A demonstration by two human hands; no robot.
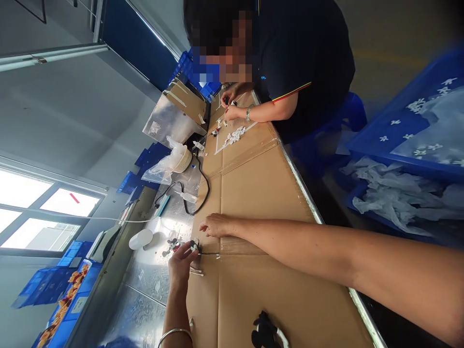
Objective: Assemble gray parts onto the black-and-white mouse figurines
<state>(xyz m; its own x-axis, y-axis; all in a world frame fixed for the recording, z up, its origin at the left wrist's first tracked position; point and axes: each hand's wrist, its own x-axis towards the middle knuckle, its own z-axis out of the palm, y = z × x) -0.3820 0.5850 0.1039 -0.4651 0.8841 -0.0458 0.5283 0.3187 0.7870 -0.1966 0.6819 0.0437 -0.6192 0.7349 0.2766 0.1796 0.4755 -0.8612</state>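
My left hand (180, 261), with a bangle on its wrist, pinches a small black-and-white mouse-shaped figurine (195, 246) at the cardboard's edge. Just beyond these fingers, similar small figurines (174, 245) with some red on them lie on the metal tabletop. My right hand (216, 225) reaches in from the right over the cardboard (253, 193), close to the held figurine but apart from it. Its fingers are loosely bent and slightly apart, and nothing shows in them. A larger black figure (266, 331) with a white curved part lies on the cardboard near the bottom of the view.
A co-worker (304, 53) bends over the bench's far end, handling small parts beside a pile of white pieces (235, 136). A black cable (207, 188), white bottle (186, 195) and white cylinder (141, 239) are on the metal strip. Blue bins (409, 130) stand right.
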